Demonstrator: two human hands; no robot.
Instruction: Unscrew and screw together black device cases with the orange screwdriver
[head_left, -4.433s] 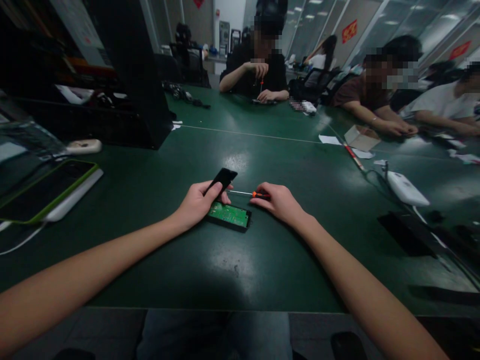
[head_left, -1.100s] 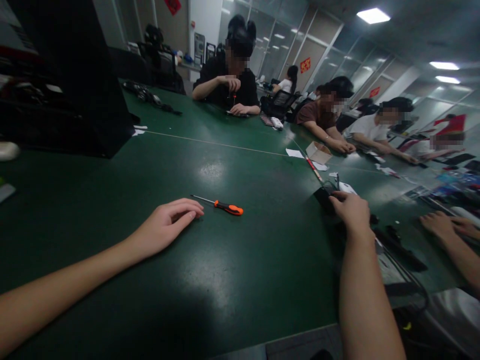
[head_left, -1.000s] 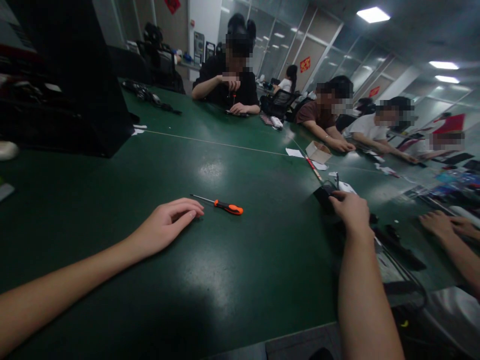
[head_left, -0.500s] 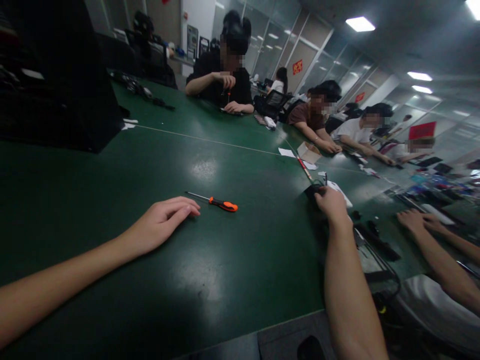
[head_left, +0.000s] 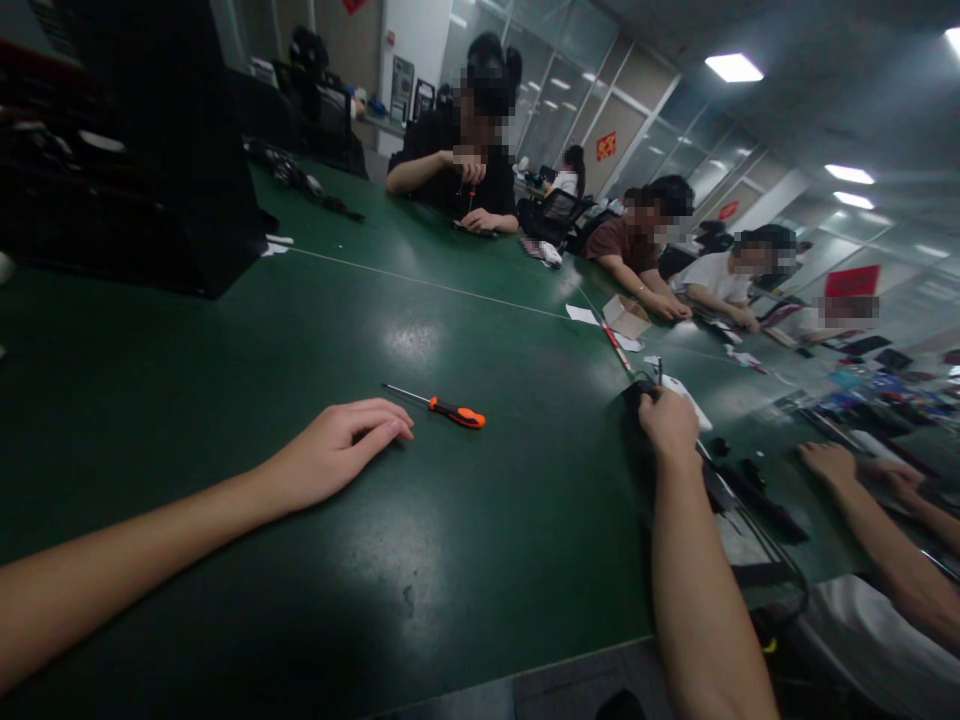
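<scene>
Head view, the only one on offer, looks down a long green table (head_left: pixel 225 400) with the person's two bare arms reaching out over it. Their left hand (head_left: pixel 337 450) lies palm down on the green surface, fingers loosely together and slightly curled, gripping nothing; it looks parked there as a rest, with the fingertips just short of the orange-handled screwdriver (head_left: pixel 439 405). That screwdriver lies flat on the table just beyond the hand, apart from it. Its long axis runs roughly left to right across the view, tilted a little: the thin metal shaft points away to the left and slightly farther off, the orange and black handle sits to the right and a touch nearer, as if laid within easy reach.

Farther right, the right hand (head_left: pixel 667 425) is stretched out to a small black object (head_left: pixel 634 392) at the table's far right side, fingers curled over it; whether they actually pinch it or merely rest on it I cannot tell, since the back of the hand hides the fingertips. A white device (head_left: pixel 686 395) lies just past it, with dark cables trailing nearby. A co-worker's hand (head_left: pixel 829 462) rests on the table at the right, and other people sit working along the far edge.
</scene>
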